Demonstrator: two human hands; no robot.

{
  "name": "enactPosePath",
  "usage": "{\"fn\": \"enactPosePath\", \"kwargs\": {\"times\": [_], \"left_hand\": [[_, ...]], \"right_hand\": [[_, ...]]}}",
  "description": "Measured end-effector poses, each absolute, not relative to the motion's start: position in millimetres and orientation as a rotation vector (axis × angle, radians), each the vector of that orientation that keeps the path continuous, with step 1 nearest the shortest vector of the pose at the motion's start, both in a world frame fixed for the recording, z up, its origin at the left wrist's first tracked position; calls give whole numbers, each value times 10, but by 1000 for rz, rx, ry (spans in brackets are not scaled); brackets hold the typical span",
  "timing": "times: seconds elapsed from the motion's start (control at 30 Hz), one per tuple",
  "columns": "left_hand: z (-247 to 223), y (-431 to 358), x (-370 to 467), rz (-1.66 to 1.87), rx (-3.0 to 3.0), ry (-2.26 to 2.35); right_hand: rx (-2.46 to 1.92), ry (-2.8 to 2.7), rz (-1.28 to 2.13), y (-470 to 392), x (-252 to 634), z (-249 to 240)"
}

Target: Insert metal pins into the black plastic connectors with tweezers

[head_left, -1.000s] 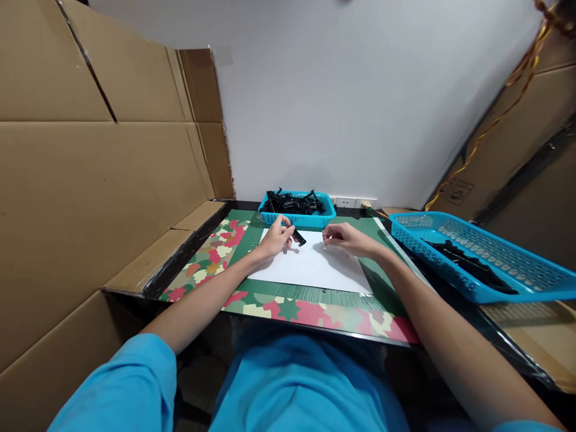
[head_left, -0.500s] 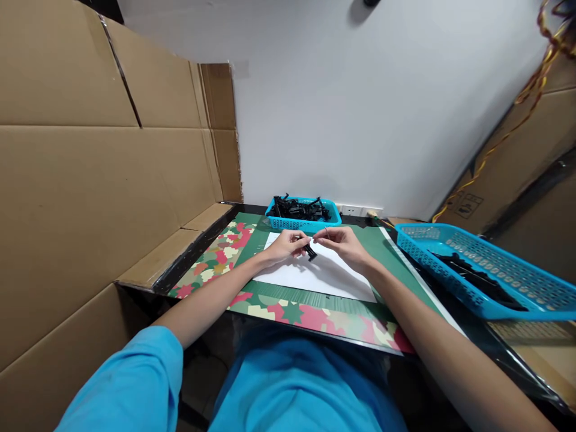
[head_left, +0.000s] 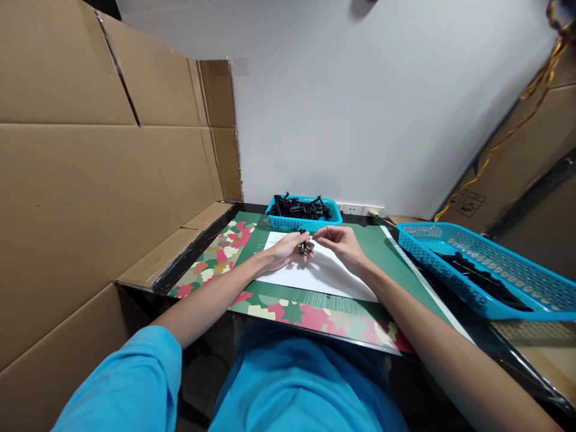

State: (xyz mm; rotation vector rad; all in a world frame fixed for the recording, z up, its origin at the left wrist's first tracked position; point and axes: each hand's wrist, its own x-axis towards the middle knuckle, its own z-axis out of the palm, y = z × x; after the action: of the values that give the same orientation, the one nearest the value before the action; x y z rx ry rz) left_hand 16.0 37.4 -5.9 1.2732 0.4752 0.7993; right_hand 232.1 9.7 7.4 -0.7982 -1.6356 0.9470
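Note:
My left hand [head_left: 288, 249] is closed on a small black plastic part [head_left: 303, 245], which stands nearly upright between thumb and fingers above a white sheet of paper [head_left: 324, 276]. Just to its right, my right hand [head_left: 341, 241] is pinched, its fingertips close to the part. A thin dark sliver shows at those fingers, too small to name. Beyond both hands stands a blue basket [head_left: 306, 224] heaped with similar black parts [head_left: 299, 209].
Under the paper lies a green mat [head_left: 378, 243] with a patterned border. A larger blue basket [head_left: 517, 264] on the right holds long black pieces [head_left: 486, 282]. Cardboard [head_left: 112, 198] walls the left side, and a wall socket [head_left: 353, 209] sits behind. Twisted yellow wires [head_left: 508, 135] hang at the right.
My left hand has turned the black part from slanting down to the right to nearly upright, and its fingers have spread below it. My right hand has barely moved.

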Motion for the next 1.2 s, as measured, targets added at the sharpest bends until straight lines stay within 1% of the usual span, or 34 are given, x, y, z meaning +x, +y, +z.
{"fn": "enactPosePath", "kwargs": {"times": [0.23, 0.47, 0.6, 0.7, 0.9, 1.0, 1.2], "left_hand": [[-59, 377, 171, 798, 1246, 477], [-105, 395, 180, 897, 1395, 555], [-83, 385, 183, 908, 1394, 583], [-65, 381, 185, 905, 1354, 569], [-82, 406, 194, 933, 1231, 578], [-103, 429, 185, 943, 1206, 561], [-121, 435, 157, 822, 1138, 450]], "right_hand": [[-870, -1516, 843, 157, 2332, 5], [-882, -1491, 895, 153, 2337, 11], [-911, -1526, 861, 167, 2320, -34], [-955, -1542, 751, 167, 2287, -53], [-1025, -1801, 338, 96, 2229, 3], [-1039, -1868, 220, 65, 2207, 22], [-1079, -1846, 68, 56, 2222, 36]]}}
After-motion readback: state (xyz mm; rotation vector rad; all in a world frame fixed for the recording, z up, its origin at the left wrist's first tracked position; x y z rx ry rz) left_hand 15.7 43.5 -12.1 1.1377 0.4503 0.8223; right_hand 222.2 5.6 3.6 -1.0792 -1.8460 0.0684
